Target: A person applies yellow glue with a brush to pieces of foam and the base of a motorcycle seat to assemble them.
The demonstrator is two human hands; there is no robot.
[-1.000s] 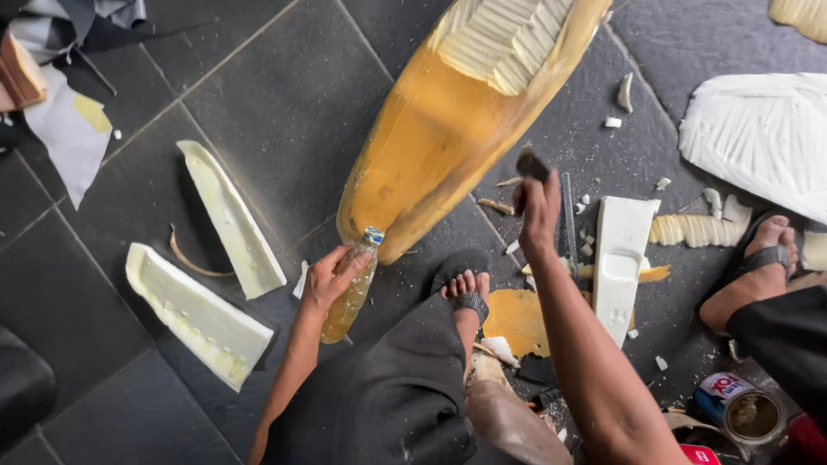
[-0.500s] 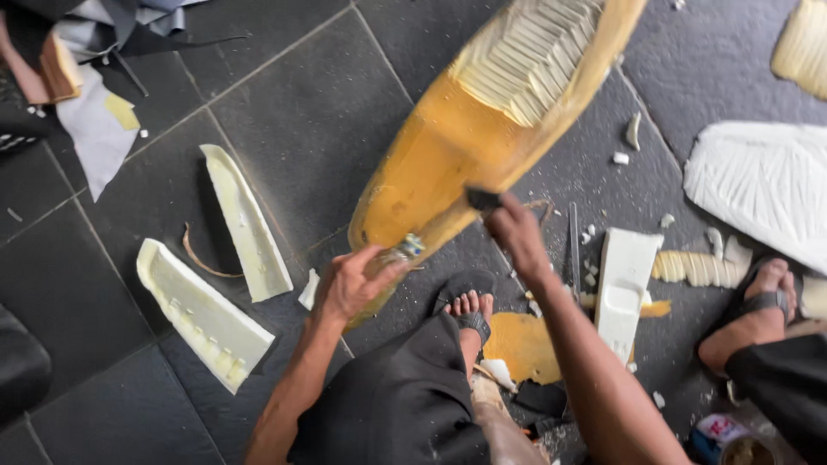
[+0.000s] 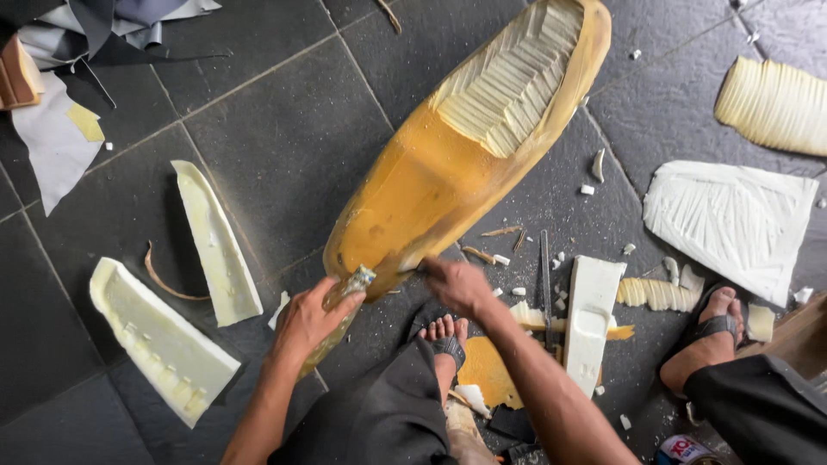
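A long yellow foam seat pad (image 3: 448,172) lies on the dark tiled floor, its far end cut into pale ridges. My left hand (image 3: 308,320) grips a small clear bottle (image 3: 338,319) of amber liquid, tilted with its neck against the pad's near end. My right hand (image 3: 457,284) rests at the same near edge and pinches a thin dark tool; its tip is hidden against the foam. My foot in a sandal (image 3: 444,340) sits just below both hands.
Two pale foam offcuts (image 3: 215,241) (image 3: 159,349) lie at left. A white foam strip (image 3: 590,314), a blade-like tool (image 3: 544,275) and crumbs lie at right. Ridged foam slabs (image 3: 732,224) sit far right, beside another person's sandalled foot (image 3: 706,340). Fabric scraps (image 3: 60,138) are top left.
The bottle has risen from beside the pad to its near end and is now tipped against it. My right hand has come down and left to the same edge.
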